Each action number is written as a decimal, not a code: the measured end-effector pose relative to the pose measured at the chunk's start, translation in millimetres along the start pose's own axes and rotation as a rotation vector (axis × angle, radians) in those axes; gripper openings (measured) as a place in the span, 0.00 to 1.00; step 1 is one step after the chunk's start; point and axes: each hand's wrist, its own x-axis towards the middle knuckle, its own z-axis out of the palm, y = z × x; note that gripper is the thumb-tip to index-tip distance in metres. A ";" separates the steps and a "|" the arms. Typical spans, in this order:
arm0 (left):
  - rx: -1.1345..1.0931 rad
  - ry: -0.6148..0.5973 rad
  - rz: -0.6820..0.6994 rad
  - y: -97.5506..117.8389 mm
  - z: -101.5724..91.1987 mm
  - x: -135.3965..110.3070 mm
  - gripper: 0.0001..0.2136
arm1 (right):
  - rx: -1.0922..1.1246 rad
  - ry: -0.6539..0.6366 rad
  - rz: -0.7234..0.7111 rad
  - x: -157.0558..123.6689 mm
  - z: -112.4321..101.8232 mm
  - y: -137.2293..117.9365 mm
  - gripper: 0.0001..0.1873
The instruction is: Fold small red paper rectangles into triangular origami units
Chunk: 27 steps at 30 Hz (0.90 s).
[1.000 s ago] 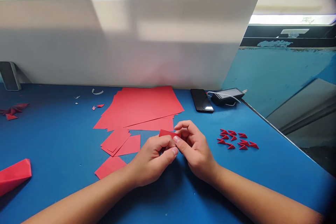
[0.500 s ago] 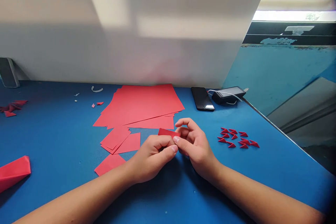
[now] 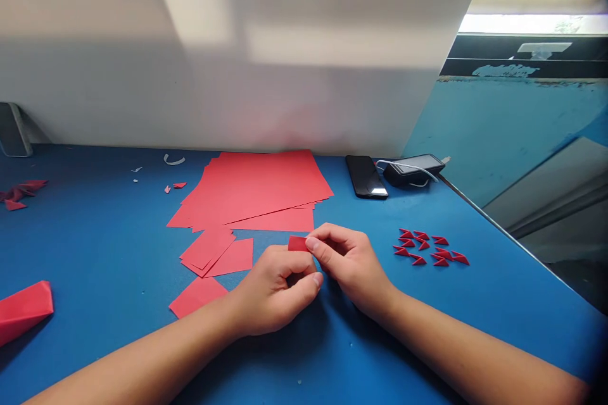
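We are pinching a red paper piece (image 3: 297, 243), seemingly part-folded, over the counter (image 3: 104, 266) with our right hand (image 3: 352, 266); our left hand (image 3: 276, 294) is resting curled against its lower edge, whether gripping we cannot tell. Small folded triangles (image 3: 441, 262) are lying rightward, apparently done; flat squares (image 3: 240, 257) and larger sheets (image 3: 266, 183) are lying unfolded, so much is seemingly remaining

The back edge of the bench (image 3: 118, 278) is walled off by a white board (image 3: 285, 63). Room is left between the right hand (image 3: 349, 266) and the folded pieces (image 3: 424, 245) toward the right edge; ahead of the left hand (image 3: 280, 291), the surface is covered by red sheets (image 3: 266, 183).
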 end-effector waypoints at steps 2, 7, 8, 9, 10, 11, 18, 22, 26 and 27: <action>0.036 0.015 0.016 0.1 0.6 0.0 0.15 | 0.003 0.022 -0.007 0.6 -0.4 -1.6 0.11; 0.056 0.009 0.024 1.1 1.2 0.9 0.14 | 0.024 0.012 0.017 0.5 -2.4 -2.2 0.11; 0.046 0.005 0.020 1.0 1.0 1.0 0.14 | 0.052 0.002 0.033 0.3 -2.6 -1.7 0.11; 0.034 0.001 0.018 0.9 0.8 1.1 0.13 | 0.087 -0.010 0.053 0.1 -2.7 -1.0 0.11; 0.021 -0.002 0.016 0.5 0.4 1.1 0.13 | 0.124 -0.021 0.072 -0.1 -2.6 -0.1 0.11; 0.009 -0.004 0.014 0.2 0.1 1.1 0.13 | 0.156 -0.031 0.089 -0.2 -2.4 0.8 0.11; -0.024 -0.012 0.008 -1.4 -1.2 0.9 0.12 | 0.225 -0.025 0.124 1.2 -1.9 6.5 0.10; -0.053 -0.016 -0.005 -0.6 -1.2 0.7 0.12 | 0.233 -0.020 0.123 1.5 -2.4 8.3 0.09; -0.089 -0.019 -0.032 1.1 -1.9 0.6 0.13 | 0.254 -0.035 0.136 1.2 -3.5 10.6 0.10; -0.100 -0.016 -0.039 1.6 -2.4 0.8 0.13 | 0.258 -0.044 0.142 1.2 -3.9 10.7 0.10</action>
